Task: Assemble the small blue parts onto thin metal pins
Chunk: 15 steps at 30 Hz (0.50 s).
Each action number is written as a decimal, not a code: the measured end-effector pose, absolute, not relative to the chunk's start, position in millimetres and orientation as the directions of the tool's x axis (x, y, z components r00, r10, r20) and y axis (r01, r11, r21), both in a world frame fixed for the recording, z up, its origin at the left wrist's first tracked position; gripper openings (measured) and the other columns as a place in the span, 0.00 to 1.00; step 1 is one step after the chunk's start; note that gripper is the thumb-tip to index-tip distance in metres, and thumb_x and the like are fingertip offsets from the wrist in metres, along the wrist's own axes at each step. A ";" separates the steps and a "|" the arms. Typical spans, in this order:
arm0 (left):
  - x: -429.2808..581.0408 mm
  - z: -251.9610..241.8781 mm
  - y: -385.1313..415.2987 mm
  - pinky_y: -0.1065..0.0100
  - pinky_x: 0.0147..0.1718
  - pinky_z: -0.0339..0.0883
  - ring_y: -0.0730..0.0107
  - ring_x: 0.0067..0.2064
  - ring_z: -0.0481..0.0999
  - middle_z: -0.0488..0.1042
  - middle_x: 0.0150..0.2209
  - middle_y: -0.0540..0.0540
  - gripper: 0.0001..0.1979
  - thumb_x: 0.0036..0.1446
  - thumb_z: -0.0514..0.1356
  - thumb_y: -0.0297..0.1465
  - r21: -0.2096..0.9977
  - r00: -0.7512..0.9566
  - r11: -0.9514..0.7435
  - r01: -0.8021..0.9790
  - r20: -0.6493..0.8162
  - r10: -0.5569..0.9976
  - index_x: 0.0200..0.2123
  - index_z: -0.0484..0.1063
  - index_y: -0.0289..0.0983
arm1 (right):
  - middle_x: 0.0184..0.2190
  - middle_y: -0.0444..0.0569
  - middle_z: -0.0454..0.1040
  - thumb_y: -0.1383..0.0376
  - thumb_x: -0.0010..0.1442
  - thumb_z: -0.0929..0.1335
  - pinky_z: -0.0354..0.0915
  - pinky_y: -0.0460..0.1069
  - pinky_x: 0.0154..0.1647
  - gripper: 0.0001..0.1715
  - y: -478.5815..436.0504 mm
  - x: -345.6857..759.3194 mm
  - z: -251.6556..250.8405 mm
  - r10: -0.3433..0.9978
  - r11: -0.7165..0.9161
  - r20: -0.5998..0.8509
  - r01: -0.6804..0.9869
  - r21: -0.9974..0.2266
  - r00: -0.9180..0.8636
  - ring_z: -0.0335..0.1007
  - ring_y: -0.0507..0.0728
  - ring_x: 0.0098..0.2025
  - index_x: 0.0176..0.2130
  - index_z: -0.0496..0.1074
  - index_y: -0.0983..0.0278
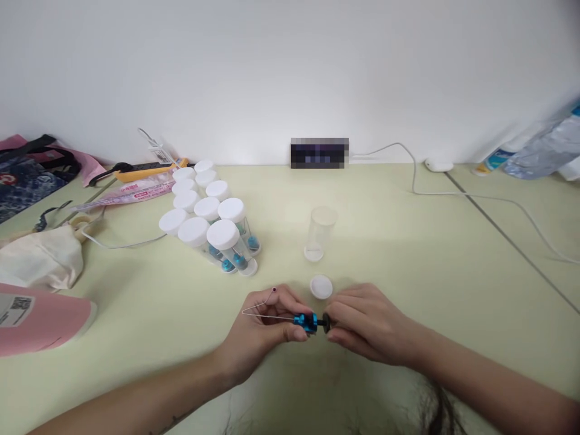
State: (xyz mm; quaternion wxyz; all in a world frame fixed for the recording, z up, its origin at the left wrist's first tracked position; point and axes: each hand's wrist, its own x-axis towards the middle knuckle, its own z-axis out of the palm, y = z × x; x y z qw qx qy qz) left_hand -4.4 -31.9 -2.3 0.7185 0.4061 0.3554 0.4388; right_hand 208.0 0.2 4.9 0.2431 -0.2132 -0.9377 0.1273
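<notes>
My left hand point(267, 320) is closed round a small blue metal tool point(304, 322), thumb and fingers on its body. A thin bent wire point(265, 315) sticks out of the tool's left end, with a small dark red tip. My right hand point(369, 320) pinches the dark round knob point(326, 322) at the tool's right end. Just beyond my hands lies a white lid point(321, 287) on the table. Behind it an uncapped clear plastic jar point(321, 232) stands upright.
Several white-capped clear jars point(240, 260) with blue parts inside stand to the left. A pink container point(40, 320), white cloth bag point(45, 257) and orange power strip point(145, 171) are further left. A small display point(319, 153) stands by the wall, a white cable point(475, 194) running rightward.
</notes>
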 end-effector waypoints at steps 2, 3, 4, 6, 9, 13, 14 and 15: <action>-4.3 -2.0 -32.1 0.72 0.33 0.67 0.73 0.34 0.73 0.73 0.32 0.49 0.09 0.42 0.68 0.21 0.888 0.367 0.289 -0.358 -0.151 0.918 0.29 0.77 0.37 | 0.23 0.45 0.69 0.58 0.68 0.56 0.54 0.46 0.25 0.17 -0.3 208.7 4.6 0.478 0.867 0.404 0.343 -0.363 -0.780 0.61 0.51 0.23 0.33 0.64 0.64; -4.2 -1.8 -32.1 0.72 0.34 0.67 0.73 0.34 0.73 0.73 0.32 0.49 0.09 0.42 0.68 0.21 0.886 0.369 0.289 -0.362 -0.149 0.917 0.29 0.77 0.37 | 0.25 0.45 0.70 0.59 0.67 0.59 0.55 0.46 0.26 0.13 -0.4 209.0 4.5 0.481 0.865 0.415 0.341 -0.369 -0.772 0.62 0.51 0.24 0.36 0.64 0.64; -4.2 -1.6 -32.0 0.72 0.34 0.67 0.72 0.34 0.73 0.73 0.31 0.49 0.09 0.42 0.68 0.21 0.885 0.372 0.289 -0.365 -0.146 0.917 0.29 0.77 0.37 | 0.27 0.45 0.71 0.60 0.66 0.60 0.55 0.45 0.27 0.10 -0.4 209.2 4.5 0.480 0.867 0.431 0.336 -0.368 -0.764 0.63 0.50 0.25 0.38 0.64 0.64; -4.2 -1.1 -32.0 0.71 0.34 0.67 0.71 0.34 0.73 0.72 0.31 0.48 0.08 0.42 0.68 0.22 0.887 0.377 0.285 -0.363 -0.140 0.916 0.29 0.77 0.36 | 0.29 0.46 0.73 0.63 0.65 0.62 0.56 0.45 0.27 0.06 -0.2 209.0 4.9 0.464 0.878 0.459 0.324 -0.352 -0.758 0.65 0.50 0.27 0.40 0.64 0.64; -4.2 -0.2 -32.6 0.70 0.34 0.67 0.70 0.34 0.73 0.72 0.30 0.48 0.08 0.41 0.69 0.22 0.894 0.386 0.284 -0.346 -0.140 0.912 0.28 0.77 0.36 | 0.27 0.46 0.71 0.60 0.67 0.59 0.56 0.45 0.26 0.12 0.2 207.4 5.9 0.431 0.894 0.448 0.306 -0.327 -0.783 0.64 0.51 0.25 0.37 0.65 0.64; -4.1 0.5 -33.6 0.71 0.33 0.67 0.72 0.33 0.73 0.73 0.31 0.49 0.09 0.40 0.69 0.21 0.895 0.413 0.299 -0.332 -0.147 0.899 0.29 0.77 0.35 | 0.18 0.45 0.64 0.57 0.69 0.50 0.52 0.47 0.23 0.26 -0.2 206.1 7.2 0.400 0.913 0.460 0.303 -0.272 -0.793 0.58 0.52 0.20 0.27 0.63 0.64; -4.1 0.4 -33.5 0.71 0.33 0.67 0.72 0.33 0.73 0.73 0.31 0.49 0.09 0.41 0.69 0.21 0.891 0.414 0.303 -0.338 -0.148 0.898 0.29 0.77 0.35 | 0.18 0.45 0.64 0.57 0.69 0.49 0.52 0.47 0.23 0.27 -0.4 206.5 7.6 0.411 0.909 0.475 0.313 -0.274 -0.778 0.58 0.52 0.20 0.27 0.63 0.64; -4.0 0.2 -33.3 0.71 0.33 0.67 0.73 0.33 0.74 0.73 0.31 0.49 0.09 0.41 0.69 0.22 0.887 0.412 0.304 -0.347 -0.148 0.899 0.29 0.77 0.36 | 0.19 0.45 0.64 0.57 0.69 0.48 0.52 0.47 0.24 0.27 -0.6 207.0 8.1 0.428 0.902 0.494 0.322 -0.288 -0.757 0.58 0.52 0.21 0.29 0.64 0.65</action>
